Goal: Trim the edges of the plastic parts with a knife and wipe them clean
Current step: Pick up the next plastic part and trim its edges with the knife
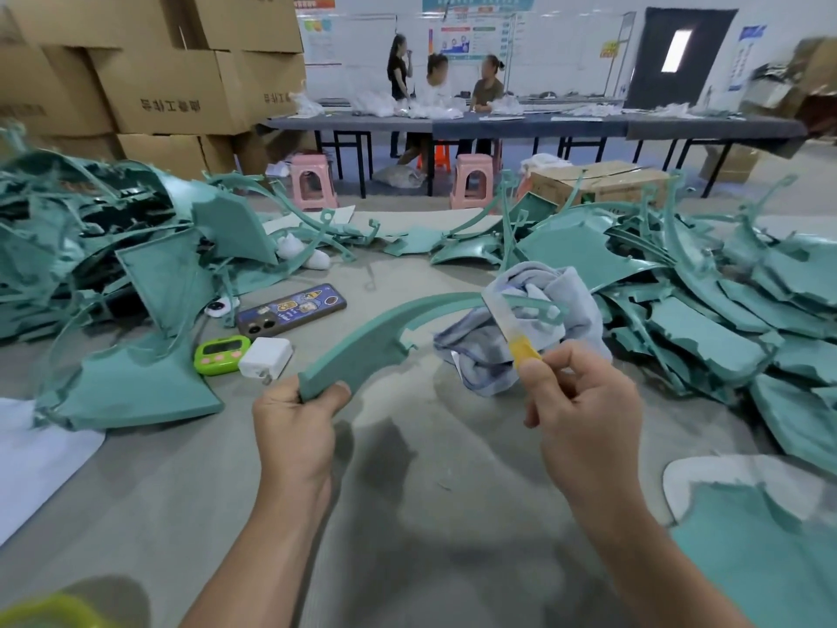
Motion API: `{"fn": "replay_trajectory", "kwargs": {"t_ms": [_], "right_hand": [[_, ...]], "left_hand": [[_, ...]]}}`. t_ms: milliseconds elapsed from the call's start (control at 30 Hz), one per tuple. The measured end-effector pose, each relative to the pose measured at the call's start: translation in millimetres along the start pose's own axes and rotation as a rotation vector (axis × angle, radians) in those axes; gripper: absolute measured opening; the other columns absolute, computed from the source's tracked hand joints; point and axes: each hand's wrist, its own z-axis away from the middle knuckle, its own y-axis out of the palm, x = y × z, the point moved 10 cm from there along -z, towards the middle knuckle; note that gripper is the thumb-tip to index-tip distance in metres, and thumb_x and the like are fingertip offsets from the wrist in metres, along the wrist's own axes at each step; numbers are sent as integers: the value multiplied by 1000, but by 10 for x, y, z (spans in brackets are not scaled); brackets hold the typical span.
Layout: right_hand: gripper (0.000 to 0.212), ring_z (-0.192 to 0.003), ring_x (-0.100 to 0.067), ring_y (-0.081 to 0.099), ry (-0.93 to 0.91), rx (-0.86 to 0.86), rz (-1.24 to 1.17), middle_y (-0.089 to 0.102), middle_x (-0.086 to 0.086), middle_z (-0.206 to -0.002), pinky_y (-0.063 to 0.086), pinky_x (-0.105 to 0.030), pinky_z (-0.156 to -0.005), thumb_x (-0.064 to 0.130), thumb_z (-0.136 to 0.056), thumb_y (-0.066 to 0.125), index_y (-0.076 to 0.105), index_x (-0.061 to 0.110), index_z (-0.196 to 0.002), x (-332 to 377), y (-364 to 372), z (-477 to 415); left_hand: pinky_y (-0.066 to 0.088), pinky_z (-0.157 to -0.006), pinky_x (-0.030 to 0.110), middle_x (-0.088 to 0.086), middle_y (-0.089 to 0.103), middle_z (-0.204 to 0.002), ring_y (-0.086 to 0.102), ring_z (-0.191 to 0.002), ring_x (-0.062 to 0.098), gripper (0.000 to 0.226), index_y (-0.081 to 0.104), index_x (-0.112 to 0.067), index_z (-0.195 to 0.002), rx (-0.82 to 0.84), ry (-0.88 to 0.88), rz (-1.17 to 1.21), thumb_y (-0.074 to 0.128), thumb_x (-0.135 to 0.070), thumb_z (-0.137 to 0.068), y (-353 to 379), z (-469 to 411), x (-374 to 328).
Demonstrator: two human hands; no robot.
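Observation:
My left hand [296, 417] grips the wide lower end of a curved teal plastic part [362, 342], which arcs up and to the right above the table. My right hand [584, 401] pinches a knife [507, 324] with a yellow handle and a pale flat blade. The blade lies against the thin upper arm of the part. A crumpled grey-blue cloth [530, 328] lies on the table just behind the knife.
Heaps of teal plastic parts lie at the left [113, 265] and the right [706, 310]. A phone [292, 309], a green timer [223, 354] and a white charger [266, 358] sit left of centre. Cardboard boxes, pink stools and people at a far table stand behind.

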Motion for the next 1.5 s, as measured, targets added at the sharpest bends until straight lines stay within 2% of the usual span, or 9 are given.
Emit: {"fn": "replay_trajectory", "kwargs": {"t_ms": [133,400,600,733,900,1100,1267,1433,1500], "right_hand": [[28,-43,-8,42,3,74,-94,57,-4,-50,33,-18,-44,19,-91,68,56,18,-66,16,104,75],[28,-44,-4,39,-65,300,-32,53,2,-50,30,-16,-45,45,-87,61,54,22,-72,158,536,356],[34,-51,-13,42,45,-111,242,50,7,-50,31,-25,-50,23,-92,70,50,16,-64,-51,-22,20],[26,-49,-7,36,-99,219,61,42,9,-51,26,-16,-47,32,-89,68,54,21,-70,164,389,271],[30,-52,-13,41,40,-9,193,50,6,-53,30,-22,-48,21,-91,70,54,15,-66,-34,122,64],[27,-50,-11,35,121,198,-43,42,9,-49,28,-28,-47,27,-85,70,58,12,-66,-126,375,136],[30,-56,-20,48,263,-210,259,54,2,-53,34,-34,-53,23,-91,68,60,9,-66,-426,-348,-124],[25,-48,-8,43,43,64,104,53,4,-53,32,-25,-47,31,-91,64,60,19,-69,-90,170,49],[28,-56,-12,50,105,-24,214,56,4,-56,38,-31,-55,28,-93,65,60,15,-68,-202,89,-8]], "left_hand": [[55,-65,16,-14,76,-77,68,-71,1,51,81,-39,-77,23,0,-14,70,11,-79,14,10,3],[48,-70,30,-12,67,-74,54,-70,8,50,79,-45,-73,109,50,-181,72,5,-78,150,73,-20],[50,-82,11,-24,76,-95,70,-91,-3,55,77,-42,-93,219,339,-359,62,8,-78,291,273,-417],[53,-92,22,-18,77,-98,70,-100,2,51,79,-31,-97,230,390,-395,66,16,-81,318,337,-464],[52,-99,28,-15,75,-102,69,-104,1,51,79,-24,-98,232,436,-455,65,21,-78,314,361,-524],[50,-99,23,-24,75,-102,68,-106,2,63,78,-35,-96,226,437,-428,63,23,-76,289,326,-499],[51,-81,12,-26,75,-92,67,-88,-8,73,77,-55,-89,154,282,-330,65,17,-80,148,181,-340],[47,-71,8,-30,72,-81,60,-73,-12,64,76,-56,-87,114,228,-240,70,8,-78,109,101,-218],[48,-66,15,-27,67,-70,55,-66,-9,49,78,-48,-78,53,192,-200,74,0,-74,24,53,-182]]}}
